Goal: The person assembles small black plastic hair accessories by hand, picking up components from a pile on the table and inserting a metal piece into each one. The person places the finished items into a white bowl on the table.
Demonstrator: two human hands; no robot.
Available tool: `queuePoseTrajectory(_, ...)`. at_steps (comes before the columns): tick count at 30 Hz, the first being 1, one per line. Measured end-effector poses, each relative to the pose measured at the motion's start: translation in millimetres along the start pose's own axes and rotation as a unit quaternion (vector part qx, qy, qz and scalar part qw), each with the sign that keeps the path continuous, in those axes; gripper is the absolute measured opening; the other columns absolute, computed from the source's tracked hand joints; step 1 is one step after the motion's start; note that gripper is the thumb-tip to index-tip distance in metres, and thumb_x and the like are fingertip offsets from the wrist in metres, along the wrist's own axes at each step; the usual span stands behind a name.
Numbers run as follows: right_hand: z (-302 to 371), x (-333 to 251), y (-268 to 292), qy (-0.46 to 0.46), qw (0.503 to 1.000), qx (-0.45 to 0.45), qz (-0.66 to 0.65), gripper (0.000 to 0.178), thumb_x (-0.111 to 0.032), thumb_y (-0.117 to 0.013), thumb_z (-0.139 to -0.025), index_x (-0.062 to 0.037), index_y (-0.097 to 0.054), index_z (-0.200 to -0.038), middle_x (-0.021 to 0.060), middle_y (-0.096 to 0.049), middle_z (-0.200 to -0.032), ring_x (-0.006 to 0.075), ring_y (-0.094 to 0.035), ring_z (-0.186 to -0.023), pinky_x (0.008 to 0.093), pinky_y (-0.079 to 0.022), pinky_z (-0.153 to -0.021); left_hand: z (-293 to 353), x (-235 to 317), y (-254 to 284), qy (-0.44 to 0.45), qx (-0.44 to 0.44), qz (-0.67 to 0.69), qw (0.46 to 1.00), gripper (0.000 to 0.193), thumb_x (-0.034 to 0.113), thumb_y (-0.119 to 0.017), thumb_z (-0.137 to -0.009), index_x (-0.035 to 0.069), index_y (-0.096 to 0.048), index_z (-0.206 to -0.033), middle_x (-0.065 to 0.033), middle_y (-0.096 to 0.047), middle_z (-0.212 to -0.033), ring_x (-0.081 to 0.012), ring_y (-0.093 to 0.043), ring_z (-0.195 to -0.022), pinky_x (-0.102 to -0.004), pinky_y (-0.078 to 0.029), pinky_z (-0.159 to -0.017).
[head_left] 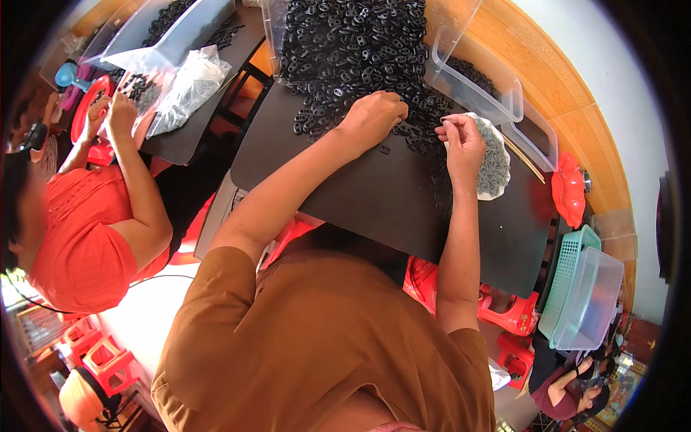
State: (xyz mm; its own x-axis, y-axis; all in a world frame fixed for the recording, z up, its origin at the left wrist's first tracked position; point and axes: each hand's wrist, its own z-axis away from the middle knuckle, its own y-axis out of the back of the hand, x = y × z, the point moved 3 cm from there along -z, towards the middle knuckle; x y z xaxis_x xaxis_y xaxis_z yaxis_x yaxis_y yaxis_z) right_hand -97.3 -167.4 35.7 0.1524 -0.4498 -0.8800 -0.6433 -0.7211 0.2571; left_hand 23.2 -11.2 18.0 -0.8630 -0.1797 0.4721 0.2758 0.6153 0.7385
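A large heap of small black plastic pieces with holes spills out over the dark table. At its near edge is my left hand, its fingers curled together over the loose pieces; whatever they hold is hidden. My right hand is closed in a pinch, thumb against fingertips, just right of the heap. Anything in that pinch is too small to name. Partly behind this hand sits a white bowl filled with tiny grey pieces.
Clear plastic boxes stand behind the bowl, beside thin sticks. Farther right are a red scalloped dish and a green basket. At left, a person in red works at another table with a plastic bag.
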Motion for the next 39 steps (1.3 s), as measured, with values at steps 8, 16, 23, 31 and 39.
queuePoseTrajectory(8, 1.9, 5.9, 2.5, -0.017, 1.000, -0.004, 0.004, 0.005, -0.006, -0.062, -0.093, -0.0009, -0.064, -0.095, 0.0041, -0.067, -0.083, 0.0109, -0.068, -0.073, 0.0241, -0.055, -0.064, -5.0, 8.5, -11.0, 0.001, -0.083, 0.002, 0.997, 0.019, 0.012, -0.072, -0.079, 0.007, -0.069, -0.098, -0.0096, -0.065, -0.094, -0.0291, -0.064, -0.095, -0.0391, -0.052, -0.083)
queuePoseTrajectory(16, 5.9, -4.1, -11.6, -0.075, 0.992, -0.077, -0.067, 0.006, -0.005, -0.064, -0.092, -0.0011, -0.065, -0.097, 0.0042, -0.068, -0.087, 0.0109, -0.067, -0.075, 0.0230, -0.054, -0.066, -6.8, -5.5, 4.0, 0.245, -0.065, 0.533, 0.807, 0.019, 0.008, -0.064, -0.093, 0.000, -0.065, -0.111, -0.0096, -0.069, -0.101, -0.0129, -0.067, -0.091, -0.0258, -0.056, -0.081)
queuePoseTrajectory(23, 7.5, -6.4, -16.7, -0.095, 0.987, -0.100, -0.086, 0.007, -0.003, -0.065, -0.091, -0.0008, -0.065, -0.098, 0.0051, -0.068, -0.089, 0.0106, -0.066, -0.074, 0.0231, -0.054, -0.066, 4.3, -14.7, -15.3, 0.248, -0.059, 0.686, 0.682, 0.025, 0.007, -0.063, -0.094, 0.003, -0.060, -0.119, -0.0103, -0.067, -0.108, -0.0149, -0.066, -0.096, -0.0278, -0.056, -0.089)
queuePoseTrajectory(31, 8.6, -8.8, -19.5, -0.084, 0.986, -0.111, -0.088, 0.008, -0.001, -0.063, -0.090, 0.0001, -0.065, -0.097, 0.0033, -0.067, -0.089, 0.0101, -0.065, -0.077, 0.0232, -0.053, -0.067, 6.7, -8.1, -19.2, 0.261, -0.064, 0.649, 0.711, 0.024, 0.009, -0.067, -0.092, 0.005, -0.064, -0.116, -0.0043, -0.068, -0.101, -0.0128, -0.066, -0.092, -0.0262, -0.055, -0.086)
queuePoseTrajectory(39, 7.4, -5.9, -18.9, -0.058, 0.990, -0.108, -0.067, 0.018, 0.001, -0.067, -0.086, -0.0005, -0.061, -0.103, 0.0057, -0.068, -0.087, 0.0090, -0.065, -0.077, 0.0225, -0.053, -0.068, 6.4, -9.6, -19.9, 0.269, -0.045, 0.627, 0.730, 0.023, 0.012, -0.070, -0.091, 0.006, -0.068, -0.113, -0.0025, -0.070, -0.099, -0.0117, -0.067, -0.090, -0.0237, -0.054, -0.079)
